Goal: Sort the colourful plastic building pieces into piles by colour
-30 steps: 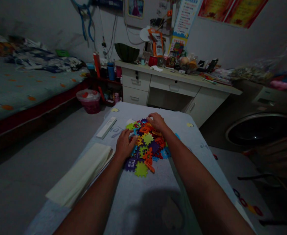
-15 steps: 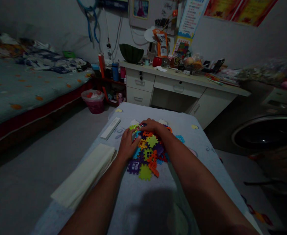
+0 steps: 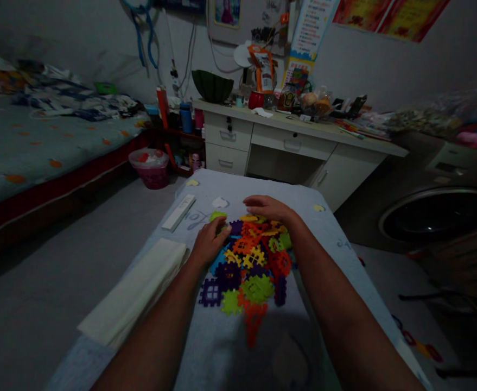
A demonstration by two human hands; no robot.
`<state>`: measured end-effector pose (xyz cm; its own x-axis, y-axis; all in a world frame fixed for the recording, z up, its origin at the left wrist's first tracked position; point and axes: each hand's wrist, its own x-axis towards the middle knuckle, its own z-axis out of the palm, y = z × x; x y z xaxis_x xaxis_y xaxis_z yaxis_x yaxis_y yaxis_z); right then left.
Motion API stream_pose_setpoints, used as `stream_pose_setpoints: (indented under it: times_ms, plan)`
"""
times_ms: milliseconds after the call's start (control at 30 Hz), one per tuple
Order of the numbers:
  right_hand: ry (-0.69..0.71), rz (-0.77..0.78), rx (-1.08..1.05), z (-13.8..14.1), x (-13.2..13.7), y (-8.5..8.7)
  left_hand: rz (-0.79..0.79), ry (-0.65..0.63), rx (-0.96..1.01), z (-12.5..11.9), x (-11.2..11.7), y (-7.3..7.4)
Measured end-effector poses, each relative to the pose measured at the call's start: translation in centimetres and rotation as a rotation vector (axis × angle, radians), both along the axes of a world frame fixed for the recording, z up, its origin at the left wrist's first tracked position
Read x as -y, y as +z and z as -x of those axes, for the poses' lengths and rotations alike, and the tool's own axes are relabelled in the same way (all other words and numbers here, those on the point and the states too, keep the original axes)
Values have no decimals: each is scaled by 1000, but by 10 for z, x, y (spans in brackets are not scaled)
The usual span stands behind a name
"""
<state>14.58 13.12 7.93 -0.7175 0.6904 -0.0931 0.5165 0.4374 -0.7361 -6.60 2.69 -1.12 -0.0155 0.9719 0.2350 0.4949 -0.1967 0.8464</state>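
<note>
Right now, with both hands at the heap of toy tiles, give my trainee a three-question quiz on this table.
1. True or false: the right hand rests at the near end of the heap of colourful plastic interlocking tiles.
2. What lies left of the left hand? A: steel pan. B: folded cream cloth. C: open book.
3. Fill in: the purple windowed tile sits at the heap's near-____ corner.
Key: 1 false, far end; 2 B; 3 left.

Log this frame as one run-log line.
left hand: on tile pile, left edge | right hand: flat over far edge | tile pile: colourful interlocking pieces on table
</note>
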Motion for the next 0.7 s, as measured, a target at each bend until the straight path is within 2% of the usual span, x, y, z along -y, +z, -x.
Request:
stream_pose_setpoints:
  times_ms: [67,167,233,333,400,600,700]
  plan:
    - [-209,-102,-11,-21,-8,-3,-21,-16,-68,1,-1,-1]
    - [-564,-222,99,-49,-18,-19,-98,36,-153,1,-3,-3]
    - [-656,-190,165,-60,-19,-33,-114,77,-188,0,-4,-4]
    - [-547,-120,185,-62,-10,-46,-94,86,-206,-1,-4,-5]
    - [-447,-96,154,-56,0,-47,-85,69,-204,-1,-3,-5]
    - [-286,-4,-2,-34,28,-30,-76,53,-201,0,-3,-3]
    - [-267,17,-111,-39,37,-20,-82,69,-197,0,-3,-3]
